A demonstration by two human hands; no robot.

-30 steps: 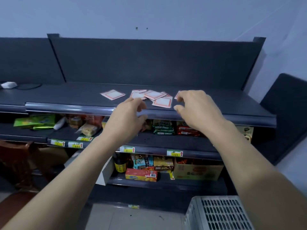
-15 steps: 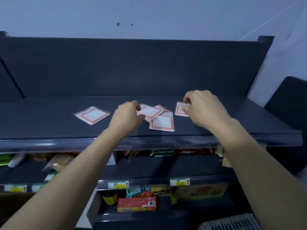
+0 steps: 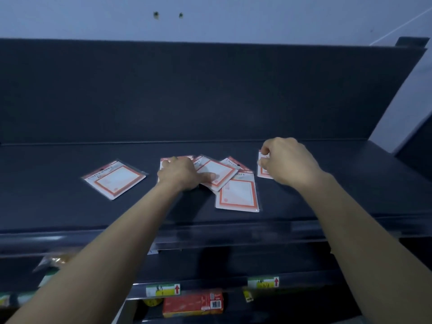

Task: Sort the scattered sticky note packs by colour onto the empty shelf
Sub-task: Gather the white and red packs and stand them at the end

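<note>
Head-camera view over a dark shelf (image 3: 70, 206), where two bare hands work among scattered sticky note packs. Six packs can be counted, though the overlaps in the middle make the tally uncertain. Each is a flat clear sleeve holding a white pad with an orange-red border, a printed header strip across the top and a small round mark in one corner; all show the same colour.

One lone pack (image 3: 115, 178) lies apart toward the left of the shelf, turned at an angle. In the middle, four overlap in a loose fan: a pack under the left hand (image 3: 164, 161), a tilted pack (image 3: 217, 175) resting on top, a pack behind it (image 3: 236, 163) with only its upper corner showing, and a front pack (image 3: 238, 195) lying nearest the shelf's front edge. A right-hand pack (image 3: 263, 170) sits separately toward the right end.

The left hand (image 3: 180, 175) lies flat, palm down, on the fan, its thumb pressed onto the tilted pack. The right hand (image 3: 288, 163) is curled, its thumb and fingertips (image 3: 265, 150) pinching the far edge of the right-hand pack, which lies on the shelf.

Below the front lip, two price labels (image 3: 163, 290) mark a lower shelf rail, and a red box (image 3: 192, 304) lies beneath.
</note>
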